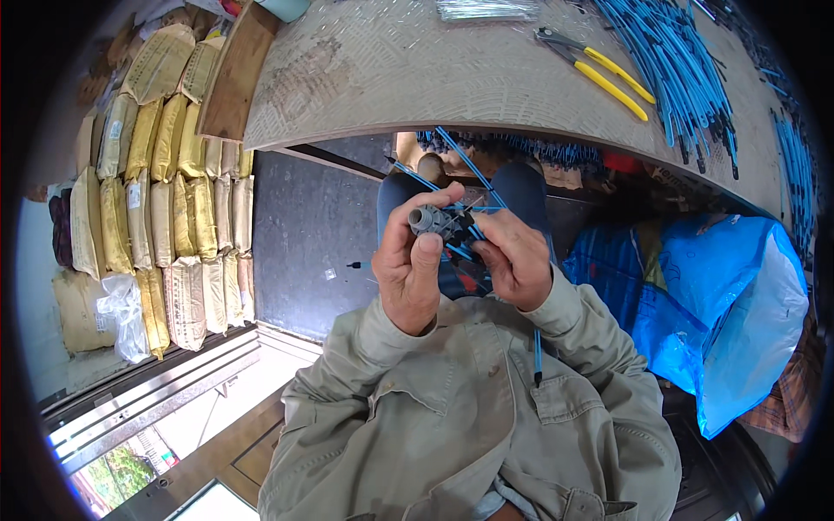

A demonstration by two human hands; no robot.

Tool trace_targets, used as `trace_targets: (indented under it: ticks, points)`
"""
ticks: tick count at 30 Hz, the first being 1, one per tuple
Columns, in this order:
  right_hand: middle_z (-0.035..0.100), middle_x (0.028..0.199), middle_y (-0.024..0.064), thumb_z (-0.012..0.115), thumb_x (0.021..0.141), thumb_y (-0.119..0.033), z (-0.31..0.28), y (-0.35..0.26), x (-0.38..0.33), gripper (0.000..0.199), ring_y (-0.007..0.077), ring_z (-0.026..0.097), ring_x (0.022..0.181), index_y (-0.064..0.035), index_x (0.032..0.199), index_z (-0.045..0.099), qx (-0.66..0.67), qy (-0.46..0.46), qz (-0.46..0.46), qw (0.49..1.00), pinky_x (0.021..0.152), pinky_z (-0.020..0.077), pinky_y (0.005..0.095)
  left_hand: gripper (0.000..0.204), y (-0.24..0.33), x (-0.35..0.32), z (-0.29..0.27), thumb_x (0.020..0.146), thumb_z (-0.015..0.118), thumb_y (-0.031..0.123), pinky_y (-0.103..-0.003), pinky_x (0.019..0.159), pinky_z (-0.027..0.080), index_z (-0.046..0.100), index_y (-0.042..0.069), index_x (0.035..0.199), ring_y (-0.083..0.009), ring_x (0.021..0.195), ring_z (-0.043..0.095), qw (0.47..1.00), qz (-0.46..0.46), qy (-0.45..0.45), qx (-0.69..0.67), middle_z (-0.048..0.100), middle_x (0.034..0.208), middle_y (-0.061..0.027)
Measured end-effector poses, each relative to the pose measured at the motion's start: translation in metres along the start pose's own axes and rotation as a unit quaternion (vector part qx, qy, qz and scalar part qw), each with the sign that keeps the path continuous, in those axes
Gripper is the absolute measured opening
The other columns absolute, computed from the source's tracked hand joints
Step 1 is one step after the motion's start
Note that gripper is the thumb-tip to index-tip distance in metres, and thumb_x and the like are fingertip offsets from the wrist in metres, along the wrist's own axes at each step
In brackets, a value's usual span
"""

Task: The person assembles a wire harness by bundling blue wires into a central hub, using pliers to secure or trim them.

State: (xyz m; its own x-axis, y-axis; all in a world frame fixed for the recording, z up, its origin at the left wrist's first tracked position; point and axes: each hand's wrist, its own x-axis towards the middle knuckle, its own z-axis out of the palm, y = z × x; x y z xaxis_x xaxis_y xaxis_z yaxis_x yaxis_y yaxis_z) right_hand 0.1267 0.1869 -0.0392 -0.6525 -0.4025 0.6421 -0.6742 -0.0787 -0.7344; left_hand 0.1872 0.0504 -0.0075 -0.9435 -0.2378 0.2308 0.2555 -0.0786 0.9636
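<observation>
My left hand [401,273] is wrapped round a grey ribbed plastic fitting [427,220] with a hollow round end, held above my lap. Thin blue rods [469,156] with black ends stick out from the fitting in several directions. Close against its right side, my right hand [519,253] has its thumb and fingers pinched together at the rods and black pieces there. Exactly what those fingertips grip is hidden. Another blue rod [538,352] with a black tip lies against my shirt front.
On the table [373,69] ahead lie yellow-handled pliers [608,76], a heap of blue rods [673,78] and a pack of clear thin strips [486,9]. Wrapped packages [165,217] are stacked at left. A blue plastic sack [695,295] stands at right. One black-tipped piece [354,265] lies on the floor.
</observation>
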Motion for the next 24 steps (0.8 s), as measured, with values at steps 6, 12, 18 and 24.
trace_targets:
  ticks: [6,12,18,24]
  points:
    - [0.058,0.076,0.0129,0.063,0.070,0.005,-0.017,0.021,0.010,0.042,0.0261,0.060,0.066,0.0050,0.111,0.055,-0.016,-0.073,-0.083,0.994,0.057,0.0477,0.0311,0.039,0.001,0.003,0.005,0.093,0.048,0.027,-0.031,0.092,0.039,0.046,-0.005,0.116,-0.0184,0.106,0.052,0.999,0.040,-0.025,0.024,0.055,0.116,-0.0158]
    - [0.058,0.076,0.0122,0.059,0.071,0.003,-0.017,0.010,0.013,0.044,0.0225,0.060,0.065,0.0069,0.115,0.053,-0.102,-0.120,-0.114,0.981,0.055,0.0493,0.0291,0.039,-0.004,0.001,0.007,0.094,0.045,0.028,-0.030,0.091,0.039,0.046,-0.006,0.114,-0.0179,0.105,0.052,0.997,0.052,0.019,0.059,0.056,0.114,-0.0151]
    - [0.061,0.086,0.0194,0.060,0.064,0.007,-0.014,0.001,0.005,0.053,0.0236,0.061,0.064,0.0124,0.116,0.049,-0.226,-0.088,-0.184,0.953,0.056,0.0505,0.0285,0.039,-0.003,-0.005,0.008,0.096,0.039,0.027,-0.030,0.088,0.040,0.042,-0.006,0.116,-0.0167,0.098,0.053,0.990,0.063,0.019,0.125,0.054,0.115,-0.0163]
    - [0.062,0.091,0.0213,0.061,0.065,0.005,-0.013,-0.009,0.002,0.048,0.0225,0.061,0.065,0.0144,0.111,0.052,-0.275,-0.095,-0.196,0.936,0.056,0.0511,0.0290,0.040,-0.003,-0.009,0.018,0.095,0.040,0.027,-0.032,0.089,0.040,0.034,-0.005,0.118,-0.0209,0.100,0.052,0.991,0.086,0.027,0.096,0.053,0.115,-0.0211]
